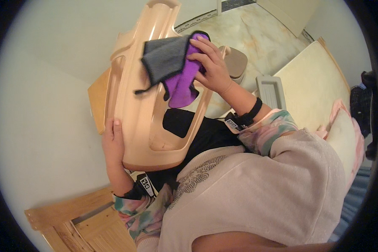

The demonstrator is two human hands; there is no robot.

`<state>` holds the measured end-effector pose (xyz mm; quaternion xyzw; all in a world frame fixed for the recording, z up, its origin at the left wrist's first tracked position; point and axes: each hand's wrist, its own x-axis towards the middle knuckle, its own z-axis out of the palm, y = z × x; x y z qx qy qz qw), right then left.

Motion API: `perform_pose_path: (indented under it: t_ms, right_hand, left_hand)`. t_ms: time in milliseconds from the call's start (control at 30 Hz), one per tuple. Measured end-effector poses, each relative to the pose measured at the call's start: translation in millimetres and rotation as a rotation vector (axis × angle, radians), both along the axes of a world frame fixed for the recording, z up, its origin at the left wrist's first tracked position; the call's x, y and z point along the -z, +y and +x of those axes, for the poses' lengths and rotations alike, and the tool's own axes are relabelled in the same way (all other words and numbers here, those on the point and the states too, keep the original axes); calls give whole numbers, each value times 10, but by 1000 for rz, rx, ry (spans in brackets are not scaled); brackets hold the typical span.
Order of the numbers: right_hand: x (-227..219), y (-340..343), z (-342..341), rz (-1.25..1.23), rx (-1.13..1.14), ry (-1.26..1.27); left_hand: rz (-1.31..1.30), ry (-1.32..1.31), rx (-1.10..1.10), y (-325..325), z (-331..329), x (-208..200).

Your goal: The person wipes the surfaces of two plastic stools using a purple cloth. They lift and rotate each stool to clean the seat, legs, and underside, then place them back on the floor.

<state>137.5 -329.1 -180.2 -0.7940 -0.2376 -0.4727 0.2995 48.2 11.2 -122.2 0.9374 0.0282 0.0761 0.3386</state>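
Observation:
A large beige plastic frame (135, 126) with wide cut-out openings is tilted in front of me, its rounded end close to my body. My left hand (113, 136) is closed round its left edge near that end, thumb on the outer face. Higher up, my right hand (210, 63) grips a two-sided cleaning cloth (166, 61), grey on one side and purple on the other, with dark edging and a small loop. The cloth lies bunched over the frame's upper right part and covers some of its surface. Whether the fingers touch the plastic cannot be seen.
Beyond the frame stands a beige bin-like container (236, 63). A grey tray (271, 91) rests by a pale tabletop (311, 80) on the right. Wooden furniture (71, 210) is at lower left, and a pale wall (42, 105) rises along the left.

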Motion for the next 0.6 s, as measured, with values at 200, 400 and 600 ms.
perform_pose_path:
  t_ms: [200,400,600]
  right_hand:
    - [858,-483,-240,100,32,164]
    - [1631,-565,-363,129,95,553]
    - [1865,-285,-462,545,139,697]
  left_hand:
    - [-31,28,-41,-46,0,19]
    - [-43,-19,6,-51,2,49]
    - [-41,12,-6,42,12,113]
